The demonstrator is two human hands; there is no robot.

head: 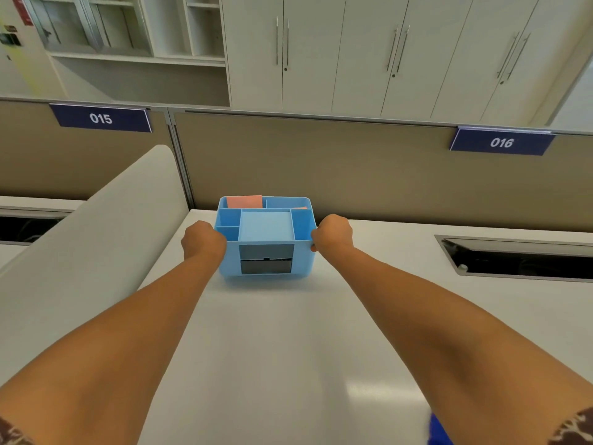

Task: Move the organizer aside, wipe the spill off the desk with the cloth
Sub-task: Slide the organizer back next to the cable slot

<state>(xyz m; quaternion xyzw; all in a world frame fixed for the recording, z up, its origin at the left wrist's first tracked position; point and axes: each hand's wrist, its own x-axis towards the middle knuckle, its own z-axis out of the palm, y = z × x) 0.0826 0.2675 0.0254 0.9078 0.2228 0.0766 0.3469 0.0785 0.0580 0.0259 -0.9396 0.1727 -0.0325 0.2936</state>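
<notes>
Light blue organizer [265, 239] sitting on the white desk [288, 348], pushed up near the tan partition [353, 168] at the back edge. Open top split into several compartments w/ a big square one in the middle. Something salmon-pink [244, 201] sticking up in the back-left compartment of the organizer, another bit of the same colour peeking at the back-right. Dark grey drawer-looking panel [266, 259] on the organizer's front face.

Left hand [202, 239] clamped on the organizer's left wall, right hand [333, 233] on its right wall, both curled into near-fists round the rim. Fingers wrapped over the far side, so can't tell exactly how they're pressed, only knuckles + backs of hands showing. Both forearms bare, stretched straight toward the organizer, patterned sleeve edges at the bottom corners.

Can't make out any spill on the desk around the organizer. Small blue blur [439, 428] low at the near edge of the desk, well apart from the organizer, too blurry to ID.

Right of the organizer: dark rectangular cable slot [519, 258] cut in the desk. Left of it: cream curved divider panel [96, 245]. Above the partition behind the organizer: navy tags "015" [101, 118] and "016" [501, 142], then white cabinets [353, 53] w/ long handles.
</notes>
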